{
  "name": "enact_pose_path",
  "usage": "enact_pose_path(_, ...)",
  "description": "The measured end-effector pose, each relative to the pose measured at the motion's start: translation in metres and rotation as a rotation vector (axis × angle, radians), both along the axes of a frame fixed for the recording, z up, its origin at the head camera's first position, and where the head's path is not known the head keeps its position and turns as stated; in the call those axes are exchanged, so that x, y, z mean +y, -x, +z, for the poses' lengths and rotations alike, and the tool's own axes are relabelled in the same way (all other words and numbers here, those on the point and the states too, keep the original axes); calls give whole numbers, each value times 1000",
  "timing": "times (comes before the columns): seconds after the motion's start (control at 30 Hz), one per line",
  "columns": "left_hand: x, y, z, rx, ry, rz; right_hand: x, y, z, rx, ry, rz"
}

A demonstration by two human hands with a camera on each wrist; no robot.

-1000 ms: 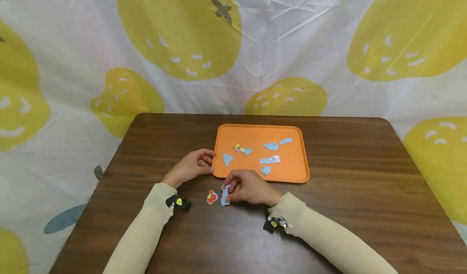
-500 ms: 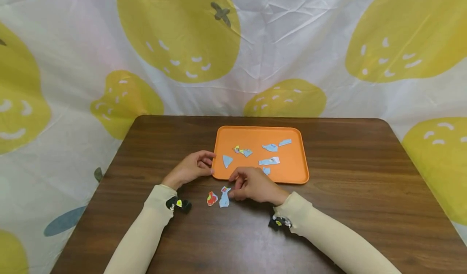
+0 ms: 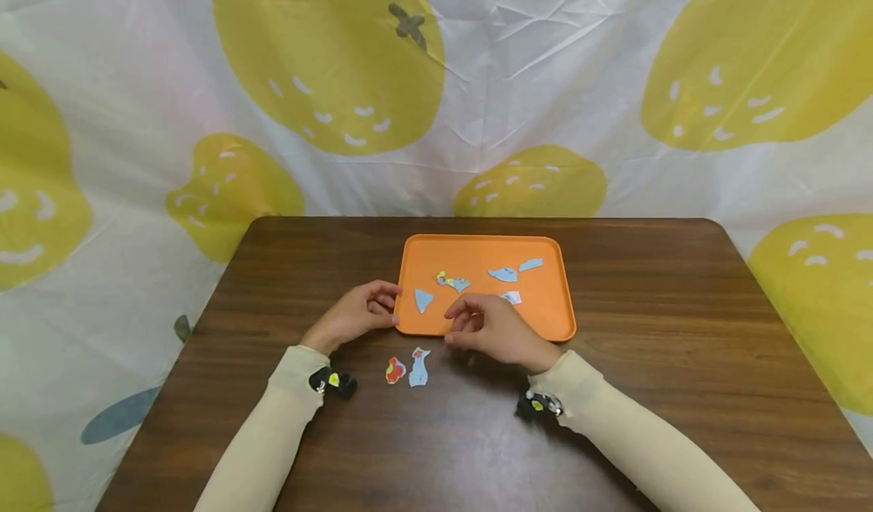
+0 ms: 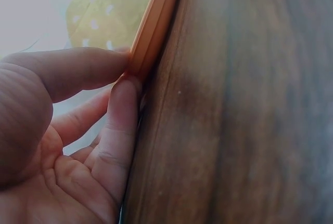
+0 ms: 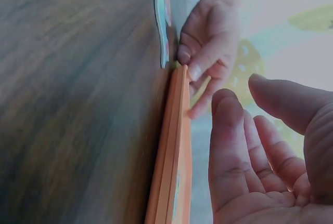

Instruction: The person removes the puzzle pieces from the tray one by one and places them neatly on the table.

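Note:
My left hand (image 3: 358, 316) holds the orange tray (image 4: 151, 31) at its near-left corner, thumb and a finger on the rim in the left wrist view. My right hand (image 3: 496, 330) hovers over the tray's front edge, fingers loosely bent and a gap between thumb and fingertips (image 5: 227, 104); nothing shows in it. On the table in front of the tray lie two flat cut-out pieces side by side: a small red one (image 3: 395, 370) and a taller light-blue one (image 3: 419, 368) with a red patch on top. Behind the right hand, some of the tray's contents are hidden.
Several flat pieces rest in the tray: a light-blue triangle (image 3: 423, 301), a yellow-and-blue one (image 3: 457, 282), a curved blue one (image 3: 503, 274) and a slim blue strip (image 3: 530, 264). A fruit-print cloth (image 3: 477, 80) hangs behind the brown table (image 3: 648, 292).
My right hand has let go of the light-blue piece beside the red one and moved right and back, over the tray's front edge. My left hand stays at the corner.

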State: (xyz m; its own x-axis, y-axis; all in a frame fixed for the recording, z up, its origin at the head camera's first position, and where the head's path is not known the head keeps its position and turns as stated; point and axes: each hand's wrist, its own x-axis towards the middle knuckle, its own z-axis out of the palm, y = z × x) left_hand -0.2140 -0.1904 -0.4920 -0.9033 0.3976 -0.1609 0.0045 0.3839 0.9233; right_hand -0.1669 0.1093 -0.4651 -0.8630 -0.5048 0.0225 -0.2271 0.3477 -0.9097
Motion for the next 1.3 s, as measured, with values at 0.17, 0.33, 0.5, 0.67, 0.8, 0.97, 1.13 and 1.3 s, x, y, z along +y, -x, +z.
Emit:
enact_pose_path(0.17, 1, 1, -1, 6, 3, 1, 9, 3, 1, 32, 1, -42)
enact_pose_path(0.33, 4, 1, -1, 13, 4, -9, 19, 6, -1, 71, -16, -83)
enact_pose_path(0.5, 6, 0, 1, 6, 5, -7, 29, 10, -1, 100, -36, -126)
enact_pose_path(0.67, 7, -1, 2, 1, 2, -4, 38, 13, 3, 91, -39, -160)
enact_pose_path(0.8, 7, 0, 1, 1, -3, -8, 44, 17, 4, 88, -38, -176)
enact_pose_path(0.97, 5, 0, 0, 1, -3, -13, 50, 21, 3, 94, -39, -189)
enact_pose_path(1.13, 4, -1, 2, -7, 9, -6, 55, 25, 3, 85, -38, -196)
enact_pose_path(1.3, 4, -1, 3, -6, 12, -5, 63, 29, 5, 74, -46, -204)
